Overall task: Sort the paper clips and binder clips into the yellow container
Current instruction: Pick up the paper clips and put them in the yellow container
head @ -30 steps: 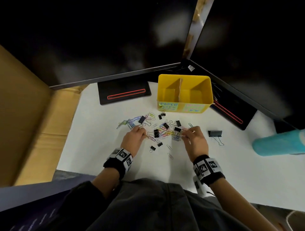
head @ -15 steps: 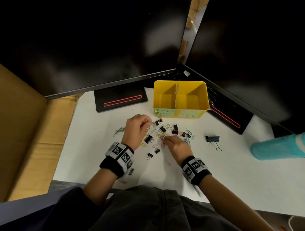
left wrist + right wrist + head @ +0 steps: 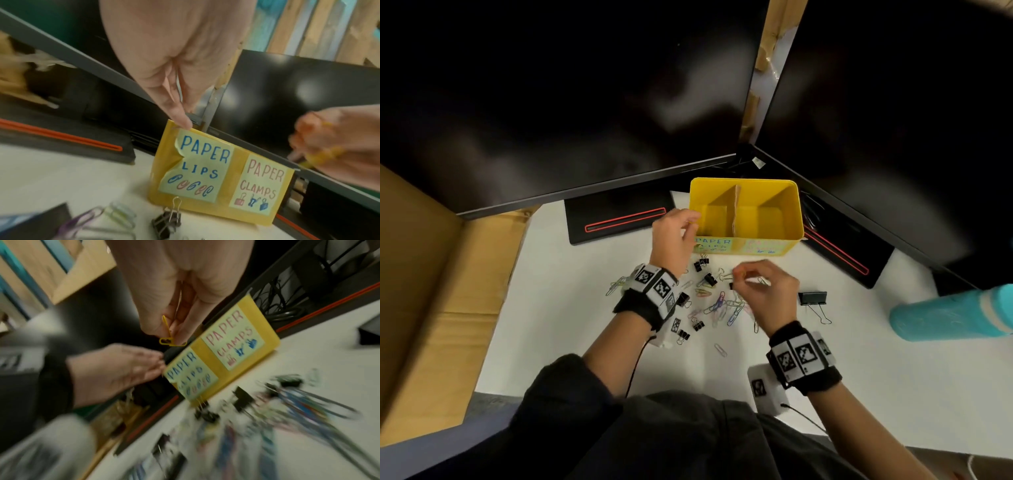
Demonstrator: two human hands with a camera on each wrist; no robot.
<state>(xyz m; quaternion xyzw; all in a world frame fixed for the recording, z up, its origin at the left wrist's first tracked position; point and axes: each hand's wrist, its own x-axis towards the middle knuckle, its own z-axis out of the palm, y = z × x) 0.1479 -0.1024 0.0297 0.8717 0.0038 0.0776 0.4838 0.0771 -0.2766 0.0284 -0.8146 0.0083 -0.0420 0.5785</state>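
The left hand, fingertips pinched on something too small to identify, hovers at the yellow container's 9 o'clock rim, nearer than the right hand, which pinches a yellow paper clip at its 6 o'clock.

Dim room; soft glare smears the dark screens, edges bow, and both wrist views blur badly.

Black wristband on left wrist, another black wristband on right, each ringed by white blocks with black square markers. Thin black cable trails off left band. Dark grey sleeve, bare forearms.
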